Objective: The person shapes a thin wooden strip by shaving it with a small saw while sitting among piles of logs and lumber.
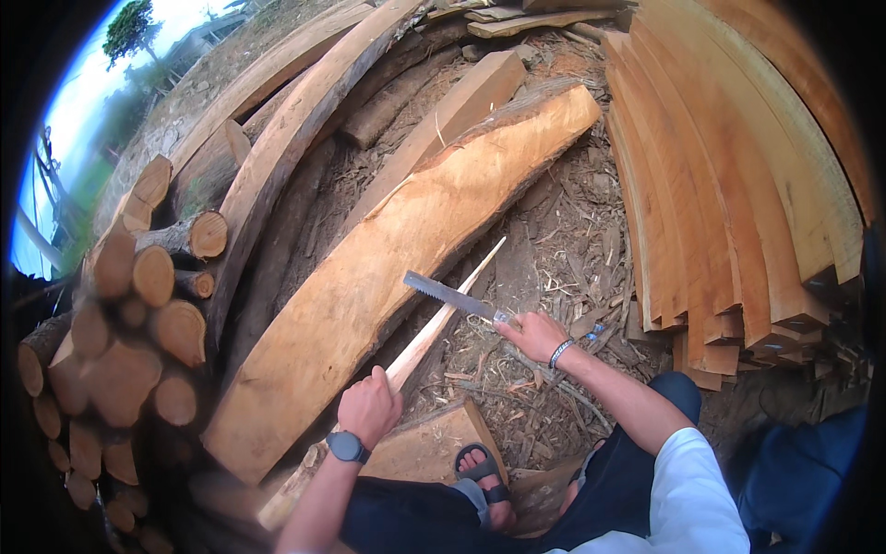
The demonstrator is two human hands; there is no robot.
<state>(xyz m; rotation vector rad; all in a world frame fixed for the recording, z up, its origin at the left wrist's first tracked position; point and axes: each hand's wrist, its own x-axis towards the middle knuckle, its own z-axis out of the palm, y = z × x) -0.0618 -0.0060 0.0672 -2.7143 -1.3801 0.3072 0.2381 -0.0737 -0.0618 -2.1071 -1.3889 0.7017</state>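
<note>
My left hand (369, 407) is closed round a pale, peeled wooden stick (425, 347) that tapers to a point at its far end. The stick's lower part runs back under my left forearm. In my right hand (532, 336) is the handle of a hand saw, mostly hidden by my fingers. The toothed saw blade (436, 289) points left and lies across the stick, a little below its tip. I cannot tell whether the teeth bite into the wood. Just beyond the stick lies a long, thick sawn slab (360, 286) with a bark edge.
Cut logs (178, 331) are stacked at the left, ends toward me. Tall sawn planks (711, 203) lean together at the right. Long beams (305, 120) lie behind the slab. Bark and wood chips (544, 240) litter the ground. My sandalled foot (484, 471) rests by a wood block (429, 452).
</note>
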